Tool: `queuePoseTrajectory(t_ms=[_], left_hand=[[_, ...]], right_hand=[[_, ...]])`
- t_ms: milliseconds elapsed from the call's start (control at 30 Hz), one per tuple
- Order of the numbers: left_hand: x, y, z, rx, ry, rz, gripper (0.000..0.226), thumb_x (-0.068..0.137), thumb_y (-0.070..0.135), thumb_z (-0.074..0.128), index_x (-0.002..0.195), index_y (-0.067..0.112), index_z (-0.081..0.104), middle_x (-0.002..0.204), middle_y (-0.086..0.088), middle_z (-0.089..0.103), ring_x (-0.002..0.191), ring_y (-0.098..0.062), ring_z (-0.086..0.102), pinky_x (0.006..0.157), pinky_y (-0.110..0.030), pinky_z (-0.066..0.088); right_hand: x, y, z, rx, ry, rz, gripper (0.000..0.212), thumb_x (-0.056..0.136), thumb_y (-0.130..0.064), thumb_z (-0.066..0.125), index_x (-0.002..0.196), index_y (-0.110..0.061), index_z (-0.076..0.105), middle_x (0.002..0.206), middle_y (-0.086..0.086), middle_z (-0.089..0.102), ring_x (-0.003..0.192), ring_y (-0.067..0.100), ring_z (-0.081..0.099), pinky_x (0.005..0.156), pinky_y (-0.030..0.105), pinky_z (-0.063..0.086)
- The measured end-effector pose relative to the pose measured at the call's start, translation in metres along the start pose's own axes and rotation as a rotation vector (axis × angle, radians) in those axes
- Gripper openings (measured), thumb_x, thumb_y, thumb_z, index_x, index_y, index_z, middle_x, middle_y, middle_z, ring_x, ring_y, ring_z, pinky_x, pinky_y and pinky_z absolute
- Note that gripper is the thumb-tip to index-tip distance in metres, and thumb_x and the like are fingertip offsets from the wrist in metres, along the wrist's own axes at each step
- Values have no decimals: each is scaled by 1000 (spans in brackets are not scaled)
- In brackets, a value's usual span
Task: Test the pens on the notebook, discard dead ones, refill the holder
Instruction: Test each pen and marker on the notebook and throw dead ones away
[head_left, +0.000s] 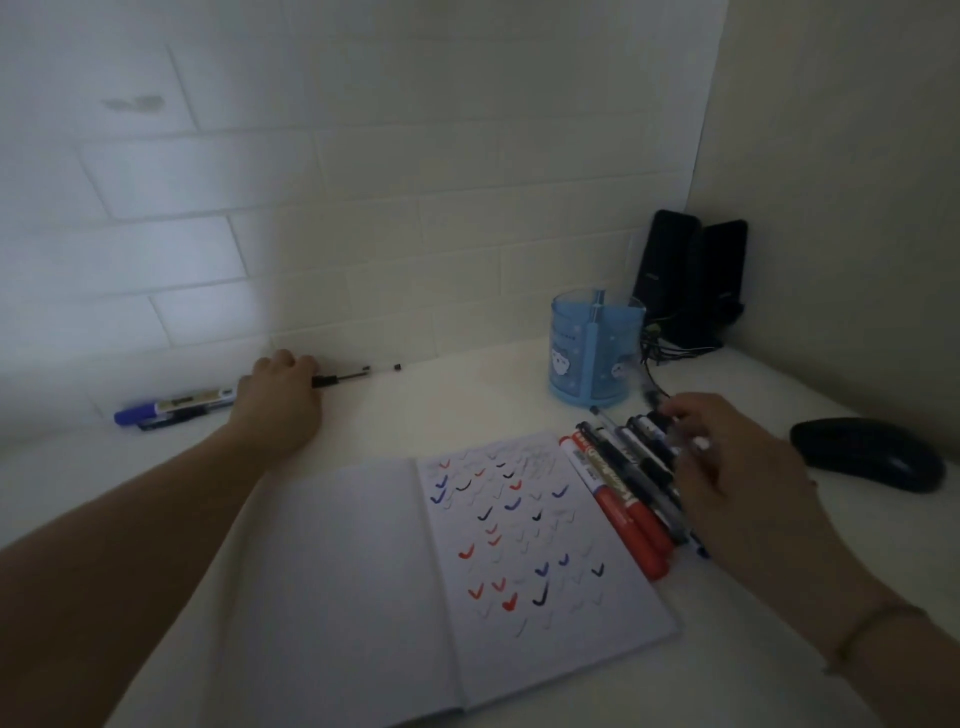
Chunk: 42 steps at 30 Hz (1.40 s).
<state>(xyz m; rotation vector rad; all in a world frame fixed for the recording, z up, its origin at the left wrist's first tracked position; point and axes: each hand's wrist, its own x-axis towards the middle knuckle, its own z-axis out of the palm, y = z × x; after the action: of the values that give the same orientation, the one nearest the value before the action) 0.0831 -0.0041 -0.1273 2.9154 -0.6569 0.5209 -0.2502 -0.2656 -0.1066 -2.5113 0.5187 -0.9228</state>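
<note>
Item: pen sort, desk corner. Open white notebook (519, 561) is lying flat, right page filling w/ red, blue, black ticks. Left hand (278, 400) is curling over a thin black pen (343, 378) by the tiled wall, just right of a blue-capped marker (171, 408) w/ another pen beside it; likely the dead pile. Right hand (727, 467) is reaching into the row of red and black pens (623, 483) lying along the notebook's right edge; fingers bent, blurred, so can't tell if anything is gripped. Translucent blue plastic holder (595, 353) is standing just beyond, one pen inside. Advice, approx.: be gathering tested pens a few at a time, tips aligned, dropping them upright; be keeping piles apart.
</note>
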Motion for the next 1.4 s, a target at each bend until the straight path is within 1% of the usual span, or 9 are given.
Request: queuePoseTrajectory(t_ms=[167,300,467,633,767,867,1133,1300,1400], left_hand=[[5,1,1,138,-72,-68,28,97,30,44,116,14,56,121,-16,49,115,-38,40,95,-50,36],[6,4,-4,137,-85,-66,22,99,24,39,110,14,55,115,-13,57,108,-34,46,92,-45,36],[-21,51,-48,-444,105,-16,19,102,15,38,111,4,50,94,-26,62,72,-31,51,67,-37,42],[-121,126,-107,-639,12,647,19,98,20,46,90,34,57,81,11,61,71,-5,53,65,-12,38],[-175,151,-111,-713,-123,1065,10,97,25,45,103,29,52,77,5,57,66,-9,51,63,-13,39],[-178,150,-104,-809,-135,1041,7,98,26,48,101,28,54,73,15,41,61,-1,36,64,-7,31],[-183,138,-91,-806,-107,1020,7,96,35,56,98,32,62,73,3,66,56,-13,56,54,-20,44],[-177,133,-89,-826,-195,830,27,87,56,48,102,33,49,59,13,51,54,0,46,56,-20,39],[-166,125,-84,-1054,-204,614,14,89,30,34,94,31,47,66,0,51,59,-19,45,57,-36,40]], right_hand=[[-4,2,16,-156,-125,-42,28,91,-9,52,117,-14,60,117,2,52,107,10,44,95,19,28],[-6,7,20,-170,-161,-67,22,92,-17,51,111,-18,63,114,-2,54,102,5,37,90,15,25],[-7,7,17,-228,-96,-144,16,88,-34,58,97,-23,66,103,-4,60,96,10,45,87,18,24],[-17,-30,-1,194,-189,-189,51,75,-69,44,97,-28,64,83,-22,61,76,-3,53,71,8,35],[-46,-60,-8,794,-307,-196,25,76,-56,60,88,-34,59,60,3,59,49,14,51,44,24,42],[-53,-62,-3,768,-220,-238,9,85,-38,49,81,-33,56,52,-7,52,45,2,45,44,16,38],[-54,-65,-2,564,-301,-415,21,94,-41,44,95,-30,61,68,-5,59,57,9,55,50,19,44],[-41,-54,-9,885,-310,-138,11,79,-32,65,88,-27,68,52,11,56,43,20,50,46,20,41],[-23,-44,-17,855,-277,37,15,72,-20,74,62,-15,65,45,15,57,34,18,48,38,17,39]])
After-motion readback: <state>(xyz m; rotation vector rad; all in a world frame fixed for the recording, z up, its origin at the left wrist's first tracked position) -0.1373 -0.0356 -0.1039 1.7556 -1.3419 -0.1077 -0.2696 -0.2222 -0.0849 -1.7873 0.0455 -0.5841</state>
